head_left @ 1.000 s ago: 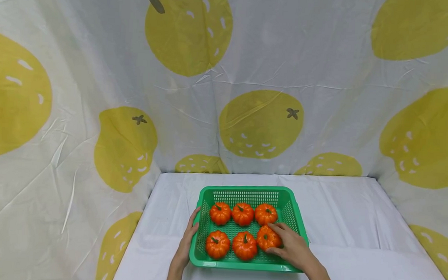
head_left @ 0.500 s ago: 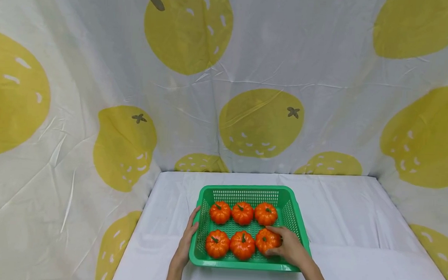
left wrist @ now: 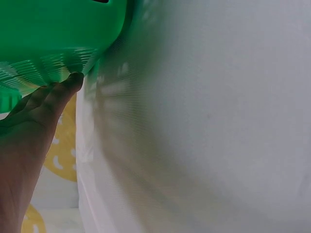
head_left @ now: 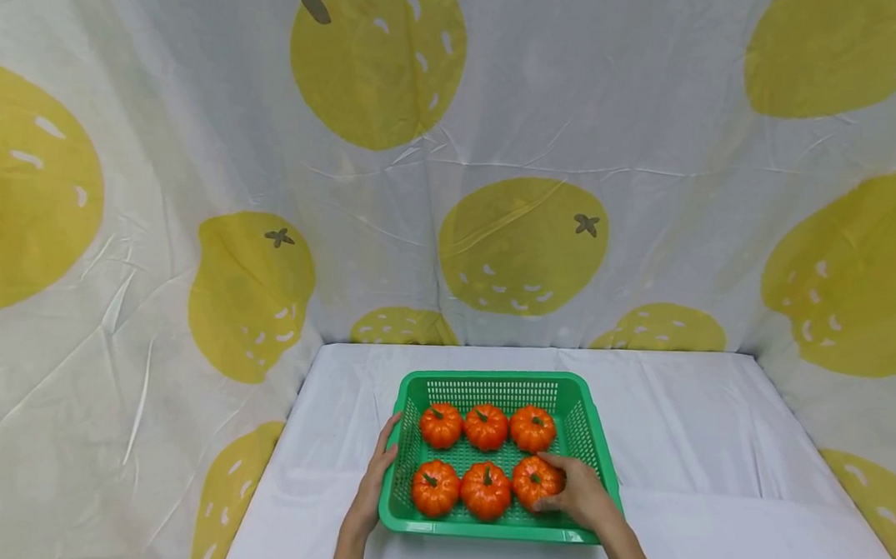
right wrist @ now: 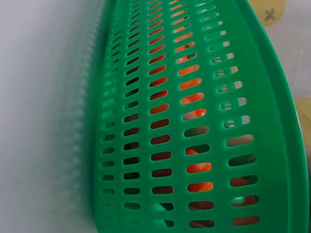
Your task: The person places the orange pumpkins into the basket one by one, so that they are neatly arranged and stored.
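Several small orange pumpkins with green stems sit in two rows inside a green plastic basket point(head_left: 482, 530). My right hand point(head_left: 585, 494) reaches over the basket's right side and holds the front-right pumpkin point(head_left: 531, 482) between thumb and fingers. Left of it are the front-middle pumpkin point(head_left: 486, 491) and the front-left pumpkin point(head_left: 435, 488). Along the basket's left side, my left hand point(head_left: 368, 491) rests with its fingers straight. The left wrist view has that hand touching the slotted wall. In the right wrist view, the basket's side wall point(right wrist: 265, 145) hides most of the right hand.
The back row holds a left pumpkin point(head_left: 441, 426), a middle pumpkin point(head_left: 486, 427) and a right pumpkin point(head_left: 533, 428). A white cloth point(head_left: 711, 449) covers the table. Lemon-printed curtains point(head_left: 645, 238) stand behind and at both sides.
My right hand has shifted slightly toward me with the front-right pumpkin, whose stem has turned. The front-middle pumpkin has slid a little left. My left hand stays put.
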Demonstrator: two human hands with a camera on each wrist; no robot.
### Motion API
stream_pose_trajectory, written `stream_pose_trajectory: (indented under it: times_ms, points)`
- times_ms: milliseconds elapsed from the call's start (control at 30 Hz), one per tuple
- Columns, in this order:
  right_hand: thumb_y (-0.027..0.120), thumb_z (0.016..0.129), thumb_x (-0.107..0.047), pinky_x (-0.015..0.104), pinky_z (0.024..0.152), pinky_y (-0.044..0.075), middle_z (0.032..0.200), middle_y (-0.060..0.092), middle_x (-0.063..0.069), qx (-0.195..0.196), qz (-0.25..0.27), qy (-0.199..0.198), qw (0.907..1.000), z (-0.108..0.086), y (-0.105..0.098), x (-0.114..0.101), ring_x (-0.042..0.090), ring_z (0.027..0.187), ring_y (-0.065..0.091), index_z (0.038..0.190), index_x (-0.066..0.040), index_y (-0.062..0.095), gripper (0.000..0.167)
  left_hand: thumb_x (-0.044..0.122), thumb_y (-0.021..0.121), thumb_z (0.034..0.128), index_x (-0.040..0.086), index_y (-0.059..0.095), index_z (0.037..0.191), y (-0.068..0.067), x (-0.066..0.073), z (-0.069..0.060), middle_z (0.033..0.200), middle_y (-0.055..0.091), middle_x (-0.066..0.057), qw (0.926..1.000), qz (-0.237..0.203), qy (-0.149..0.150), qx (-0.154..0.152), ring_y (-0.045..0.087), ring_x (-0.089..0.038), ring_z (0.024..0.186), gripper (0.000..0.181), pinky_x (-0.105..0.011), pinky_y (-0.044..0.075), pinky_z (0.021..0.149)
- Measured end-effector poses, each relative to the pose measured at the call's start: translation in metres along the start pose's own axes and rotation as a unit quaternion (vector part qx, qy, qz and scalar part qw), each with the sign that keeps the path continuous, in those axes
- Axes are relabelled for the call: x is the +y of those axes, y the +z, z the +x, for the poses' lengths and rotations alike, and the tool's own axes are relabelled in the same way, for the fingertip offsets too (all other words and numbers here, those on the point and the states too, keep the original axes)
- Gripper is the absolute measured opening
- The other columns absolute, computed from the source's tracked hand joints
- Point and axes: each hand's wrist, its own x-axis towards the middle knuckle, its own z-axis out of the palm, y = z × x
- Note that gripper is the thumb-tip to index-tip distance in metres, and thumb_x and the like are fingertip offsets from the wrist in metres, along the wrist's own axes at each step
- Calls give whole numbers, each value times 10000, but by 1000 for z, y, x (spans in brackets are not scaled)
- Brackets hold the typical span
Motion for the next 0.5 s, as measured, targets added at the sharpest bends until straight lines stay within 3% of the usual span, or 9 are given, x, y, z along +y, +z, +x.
stream_pose_trajectory:
  times_ms: [333,500]
  points:
    - [978,632,-187,621,1083,459,1353,631,312,20,-73,-95,9999,0,2,0,491,1290,578,1361,80,619,855,423,262,1123,393,180,1649,-1,0,1,1764,22,-41,10000,22,-6,-1,0,-393,1619,534,-720,7,1236]
    - [950,712,-297,632,1062,473,1360,613,308,61,-173,-166,9997,-2,3,0,500,1275,575,1384,61,601,837,426,262,1121,381,173,1653,-2,0,0,1763,21,-55,10000,4,-26,13,10,-402,1618,541,-717,15,1238]
